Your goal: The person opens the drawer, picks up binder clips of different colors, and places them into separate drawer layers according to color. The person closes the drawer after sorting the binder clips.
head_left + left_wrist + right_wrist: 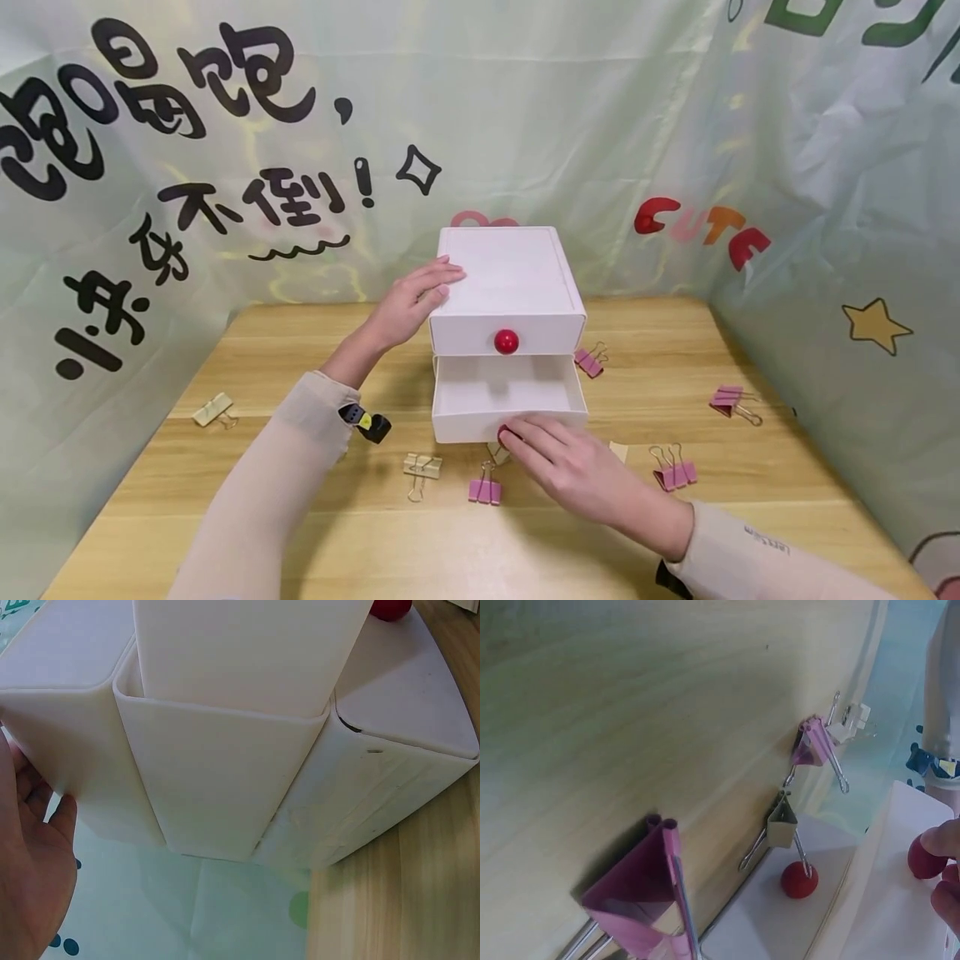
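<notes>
A white drawer cabinet [501, 267] stands on the table with its upper drawer [465, 335] closed. Below that, a pulled-out drawer [480, 385] shows a bare interior. My left hand [415, 302] rests on the cabinet's top left edge, fingers fairly straight; in the left wrist view the hand [34, 862] lies against the top section. With my right hand [573, 467] I pinch the red knob [924, 859] of the pulled-out drawer. Another red knob [799, 879] shows on the lowest section in the right wrist view.
Binder clips lie scattered about: a cream clip [213, 408] at left, a cream clip [422, 467] and a pink clip [485, 492] in front, pink clips [677, 473] at right, and a pink clip [589, 361] beside the cabinet. A printed curtain [525, 125] hangs behind the table.
</notes>
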Demonstrator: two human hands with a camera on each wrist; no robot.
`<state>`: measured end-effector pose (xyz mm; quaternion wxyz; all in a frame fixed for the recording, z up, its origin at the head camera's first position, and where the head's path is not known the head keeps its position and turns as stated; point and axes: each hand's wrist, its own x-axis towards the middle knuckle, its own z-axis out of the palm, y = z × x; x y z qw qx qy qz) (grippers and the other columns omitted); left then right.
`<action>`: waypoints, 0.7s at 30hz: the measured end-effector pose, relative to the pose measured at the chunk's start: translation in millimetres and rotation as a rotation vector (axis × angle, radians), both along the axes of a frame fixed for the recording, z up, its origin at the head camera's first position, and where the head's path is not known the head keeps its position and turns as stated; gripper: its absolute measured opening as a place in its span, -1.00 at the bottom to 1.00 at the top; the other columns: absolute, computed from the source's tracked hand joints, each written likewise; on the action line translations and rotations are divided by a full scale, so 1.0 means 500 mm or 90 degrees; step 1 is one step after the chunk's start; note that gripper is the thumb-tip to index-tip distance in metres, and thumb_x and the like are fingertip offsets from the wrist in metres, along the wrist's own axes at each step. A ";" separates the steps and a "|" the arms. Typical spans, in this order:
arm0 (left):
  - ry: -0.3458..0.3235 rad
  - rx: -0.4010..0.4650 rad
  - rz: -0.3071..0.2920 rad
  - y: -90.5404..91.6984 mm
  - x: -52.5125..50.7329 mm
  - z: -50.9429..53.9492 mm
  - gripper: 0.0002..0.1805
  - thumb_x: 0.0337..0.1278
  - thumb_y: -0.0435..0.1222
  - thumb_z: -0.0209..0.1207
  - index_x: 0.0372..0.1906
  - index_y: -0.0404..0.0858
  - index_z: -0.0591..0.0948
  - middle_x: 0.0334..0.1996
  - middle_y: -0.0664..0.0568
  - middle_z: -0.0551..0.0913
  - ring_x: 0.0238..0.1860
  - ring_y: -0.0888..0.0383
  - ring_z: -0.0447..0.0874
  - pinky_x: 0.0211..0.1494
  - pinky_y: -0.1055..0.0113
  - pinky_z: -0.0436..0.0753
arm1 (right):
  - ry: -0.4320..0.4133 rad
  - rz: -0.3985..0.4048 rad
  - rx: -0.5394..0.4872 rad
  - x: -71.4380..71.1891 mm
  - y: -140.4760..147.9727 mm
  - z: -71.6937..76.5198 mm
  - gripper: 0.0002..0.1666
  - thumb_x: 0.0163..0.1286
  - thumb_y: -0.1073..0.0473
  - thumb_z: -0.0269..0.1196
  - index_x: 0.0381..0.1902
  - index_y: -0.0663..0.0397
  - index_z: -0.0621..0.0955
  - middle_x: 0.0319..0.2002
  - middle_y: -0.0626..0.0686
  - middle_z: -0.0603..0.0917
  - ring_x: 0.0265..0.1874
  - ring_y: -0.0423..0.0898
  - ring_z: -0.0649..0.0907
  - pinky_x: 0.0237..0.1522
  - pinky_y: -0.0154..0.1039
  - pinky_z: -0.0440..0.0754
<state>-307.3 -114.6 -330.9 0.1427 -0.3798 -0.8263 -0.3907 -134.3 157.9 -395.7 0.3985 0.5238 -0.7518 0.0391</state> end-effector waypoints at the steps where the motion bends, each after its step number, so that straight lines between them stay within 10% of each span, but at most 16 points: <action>1: 0.001 0.002 0.000 -0.001 0.000 0.000 -0.60 0.48 -0.19 -0.07 0.24 -0.22 0.58 0.28 -0.02 0.50 0.46 0.14 0.16 0.50 0.11 0.10 | -0.001 -0.001 -0.001 -0.001 0.000 0.000 -0.60 0.55 0.33 -0.12 0.03 0.30 0.65 0.02 0.19 0.67 -0.05 0.06 0.68 -0.01 -0.11 0.66; 21: -0.005 -0.006 0.002 -0.001 0.001 0.003 -0.60 0.48 -0.20 -0.07 0.25 -0.22 0.57 0.29 -0.02 0.49 0.46 0.15 0.15 0.50 0.15 0.10 | -0.109 0.009 -0.106 0.010 0.032 0.008 -0.59 0.58 0.11 -0.03 -0.04 0.22 0.69 -0.05 0.13 0.70 -0.10 0.07 0.70 -0.12 -0.06 0.70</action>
